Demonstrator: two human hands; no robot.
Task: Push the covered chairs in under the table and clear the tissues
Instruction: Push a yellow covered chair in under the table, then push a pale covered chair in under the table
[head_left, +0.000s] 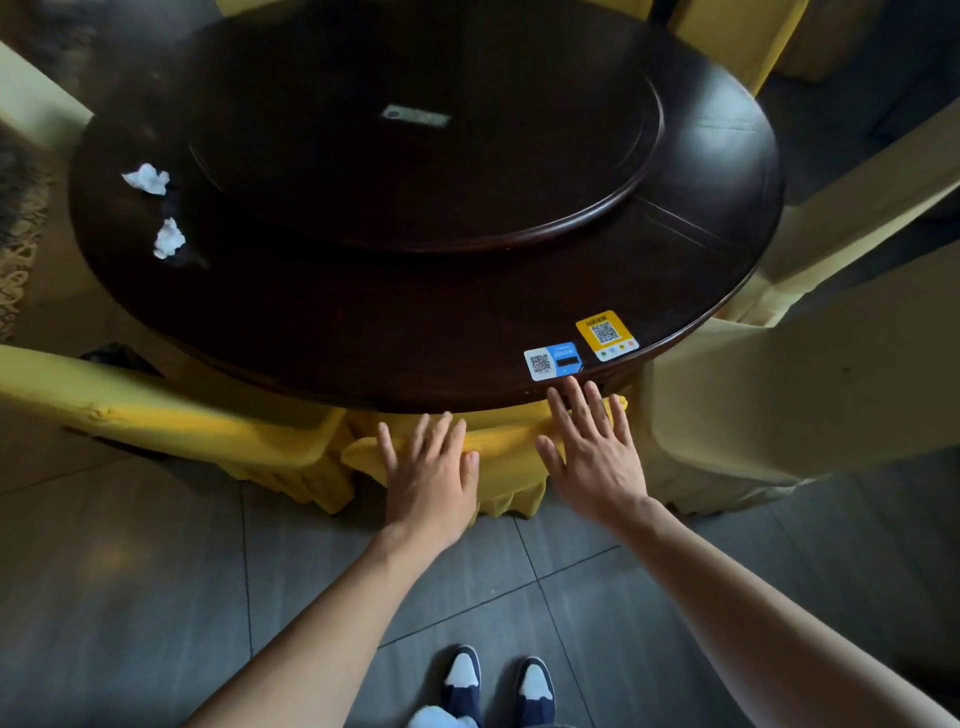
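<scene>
A round dark wooden table (363, 332) fills the view, with a raised turntable (415, 156) in its middle. Two crumpled white tissues lie near its left edge, one (147, 179) farther and one (169, 239) nearer. Straight in front of me a chair in a yellow cover (506, 452) stands with its back top against the table's near edge. My left hand (431, 473) and my right hand (592, 447) lie flat on that chair's back, fingers spread, holding nothing. My right fingertips reach the table rim.
Another yellow-covered chair (171, 415) stands at the left, set out from the table. Pale covered chairs (789, 384) stand at the right, and more at the far side. Two QR stickers (605, 335) sit on the near rim. Grey floor tiles (156, 597) lie underfoot.
</scene>
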